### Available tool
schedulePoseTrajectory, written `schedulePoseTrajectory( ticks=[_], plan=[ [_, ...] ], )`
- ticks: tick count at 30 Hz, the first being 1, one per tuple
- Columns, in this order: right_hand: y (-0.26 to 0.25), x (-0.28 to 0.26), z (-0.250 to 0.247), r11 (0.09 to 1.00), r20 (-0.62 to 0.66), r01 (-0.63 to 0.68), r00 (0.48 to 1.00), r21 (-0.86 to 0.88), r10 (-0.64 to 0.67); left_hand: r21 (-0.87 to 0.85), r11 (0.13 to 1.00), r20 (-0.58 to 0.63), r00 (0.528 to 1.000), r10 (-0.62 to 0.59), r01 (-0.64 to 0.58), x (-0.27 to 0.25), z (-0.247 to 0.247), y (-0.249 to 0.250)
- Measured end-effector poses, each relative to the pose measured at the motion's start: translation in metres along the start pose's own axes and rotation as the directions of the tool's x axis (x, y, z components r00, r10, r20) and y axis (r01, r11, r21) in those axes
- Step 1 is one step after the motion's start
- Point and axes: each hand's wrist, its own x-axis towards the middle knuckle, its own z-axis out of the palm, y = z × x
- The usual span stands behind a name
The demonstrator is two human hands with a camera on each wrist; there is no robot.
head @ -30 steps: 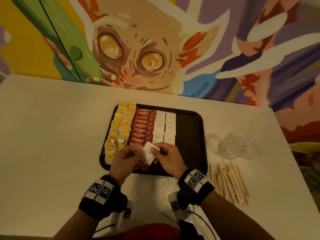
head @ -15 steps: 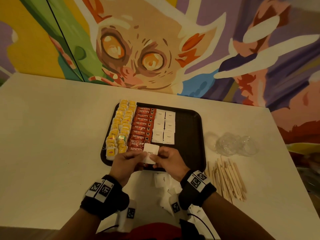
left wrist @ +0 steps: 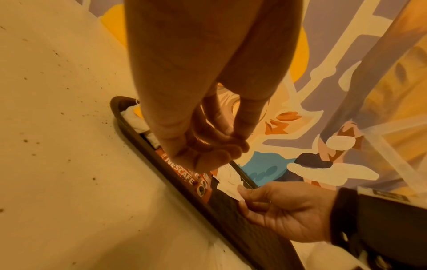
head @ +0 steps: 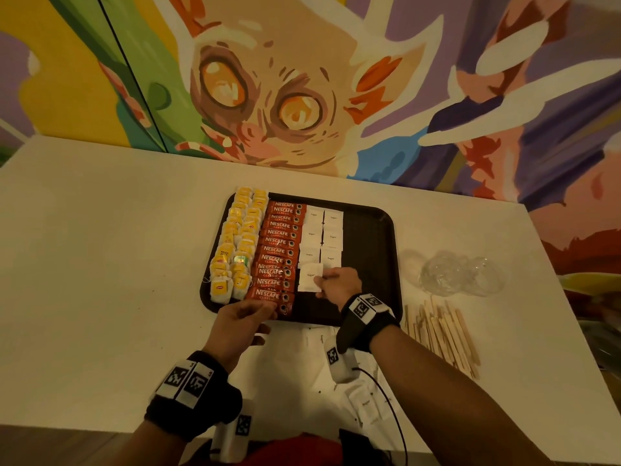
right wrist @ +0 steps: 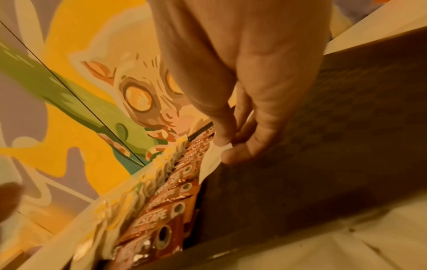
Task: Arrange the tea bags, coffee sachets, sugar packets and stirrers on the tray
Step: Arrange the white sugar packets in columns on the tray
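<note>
Tray (head: 373,264): tea, coffee rows filling; right hand (head: 337,284) grip pinching sugar packet (head: 309,277); left hand (head: 240,322) grip loosely curled, holding nothing; stirrers (head: 442,331) waiting on bench (head: 100,264).

Dim, warm yellowish indoor light throughout; wide-angle bending at the edges, with soft, slightly blurred, grainy wrist views.

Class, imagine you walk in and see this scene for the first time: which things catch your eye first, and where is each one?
First comes the wall mural of a wide-eyed orange creature, behind the white table. Next is the dark tray at the table's middle, with yellow tea bags on its left, red coffee sachets beside them and white sugar packets further right. The right hand pinches one more sugar packet there, while the wooden stirrers lie off the tray to the right.
</note>
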Motion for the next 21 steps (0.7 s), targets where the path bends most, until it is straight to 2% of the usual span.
schedulePoseTrajectory(
  ticks=[8, 12, 17, 21],
  plan=[
    [-0.004, 0.005, 0.006, 0.974, 0.009, -0.012, 1.000, -0.228, 0.014, 0.077, 0.997, 0.035, 0.999, 0.000, -0.003, -0.006, -0.009, -0.006],
    [-0.003, 0.007, 0.009, 0.961, -0.015, -0.022, 1.000, -0.275, 0.019, 0.134, 0.991, 0.062, 0.998, 0.012, -0.021, -0.007, -0.008, -0.006],
    [-0.001, 0.004, 0.005, 0.959, -0.029, -0.014, 1.000, -0.284, 0.006, 0.199, 0.979, 0.093, 0.995, 0.023, -0.041, -0.006, -0.004, -0.007],
    [0.000, -0.011, -0.007, 0.973, -0.024, 0.046, 0.998, -0.228, -0.053, 0.336, 0.937, 0.147, 0.988, 0.049, -0.096, -0.001, -0.001, -0.009]
  ],
)
